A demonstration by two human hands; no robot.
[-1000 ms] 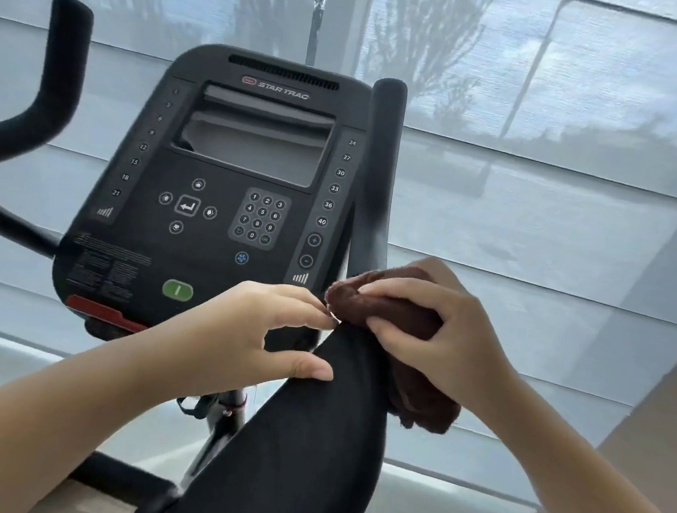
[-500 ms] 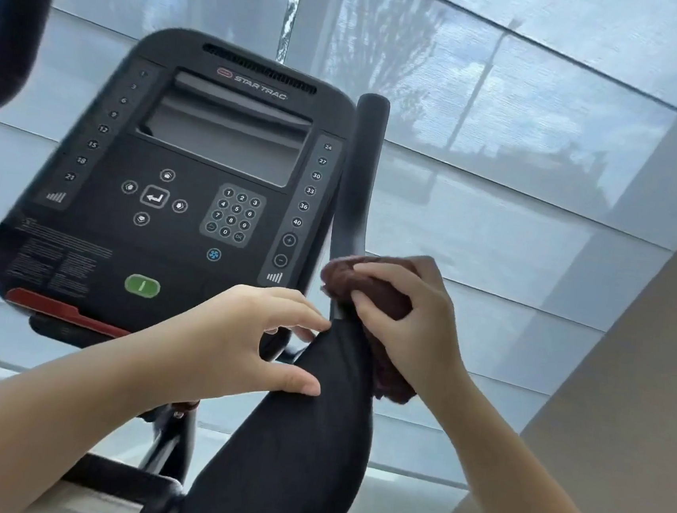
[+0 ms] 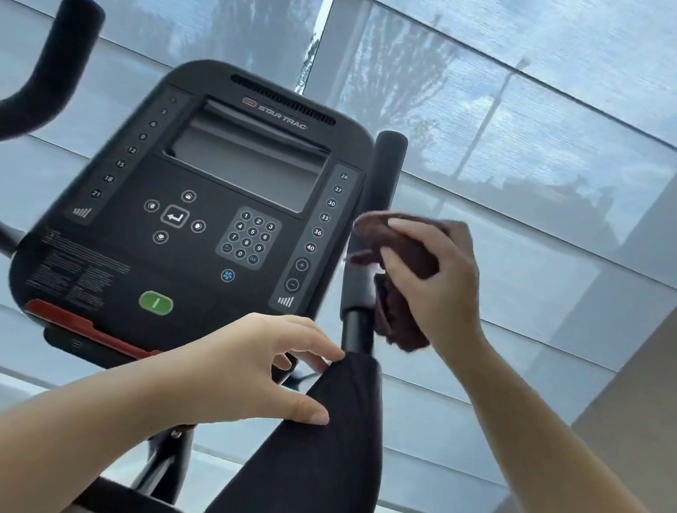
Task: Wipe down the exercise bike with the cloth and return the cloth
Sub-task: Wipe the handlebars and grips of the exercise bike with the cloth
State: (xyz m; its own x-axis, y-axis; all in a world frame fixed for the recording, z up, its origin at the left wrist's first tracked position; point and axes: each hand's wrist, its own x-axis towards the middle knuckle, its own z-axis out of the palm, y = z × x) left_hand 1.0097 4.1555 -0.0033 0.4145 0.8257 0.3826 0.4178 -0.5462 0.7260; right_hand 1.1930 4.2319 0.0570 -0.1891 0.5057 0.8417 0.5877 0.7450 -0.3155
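a: where is the cloth [image 3: 400,324] now?

b: it is in our right hand [image 3: 446,283], bunched and pressed on the right handlebar [image 3: 384,169] of the exercise bike [image 3: 159,470], just right of the console [image 3: 209,202]. the fingers and thumb are curled around it, and one loose end hangs under the palm.

a: and our left hand [image 3: 251,368]?

b: it is lower and nearer, apart from the right one. the thumb lies on the black pad [image 3: 321,461] and the fingertips touch its top edge, so we think it holds the pad lightly.

a: how will the cloth handle?

b: we judge it light, soft and limp. it folds to any shape, so it wraps well around the round bar, but it can slip out of the fingers or let the loose end drag. better we hold it in the middle, with a thick fold under the fingers, and gather the hanging end in. the bar looks smooth and stiff, so it needs a firm squeeze, not great force.

a: what can we not see?

b: the cloth between palm and bar is hidden, so we cannot tell how far it goes around. the seat, the pedals and the lower frame are cut off below. the left handlebar [image 3: 64,64] is cut at the edge. the small print on the console is too blurred to read, and the place where the cloth must return is not in view.
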